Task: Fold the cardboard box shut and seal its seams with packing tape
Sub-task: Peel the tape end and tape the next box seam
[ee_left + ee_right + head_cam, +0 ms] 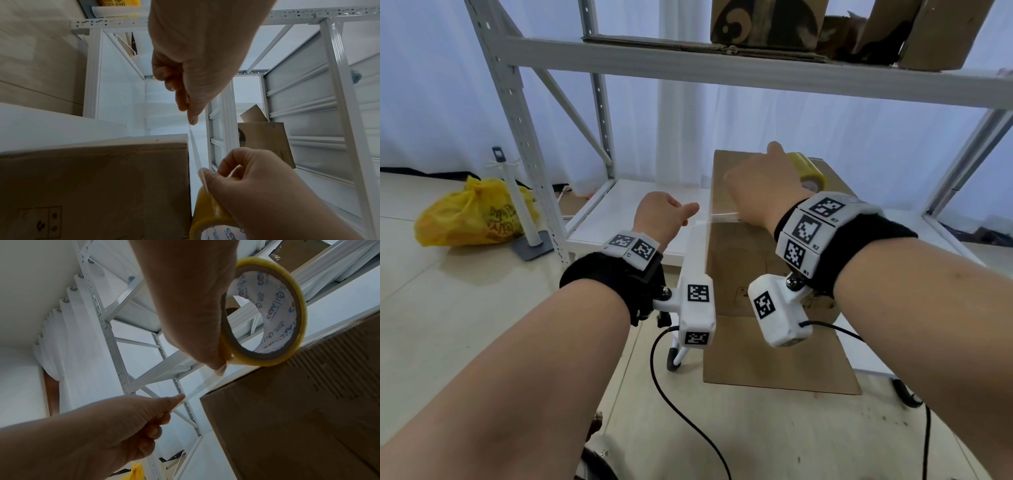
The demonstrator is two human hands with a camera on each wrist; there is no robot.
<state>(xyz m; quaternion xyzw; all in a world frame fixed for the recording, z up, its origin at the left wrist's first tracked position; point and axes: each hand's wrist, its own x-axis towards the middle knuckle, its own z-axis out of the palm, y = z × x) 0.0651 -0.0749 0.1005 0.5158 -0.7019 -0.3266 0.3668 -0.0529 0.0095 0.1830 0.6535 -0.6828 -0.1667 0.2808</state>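
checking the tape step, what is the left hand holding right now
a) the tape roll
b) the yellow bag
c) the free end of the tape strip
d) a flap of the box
c: the left hand pinches the free end of the tape strip pulled out past the cardboard box edge, while the right hand grips the tape roll.
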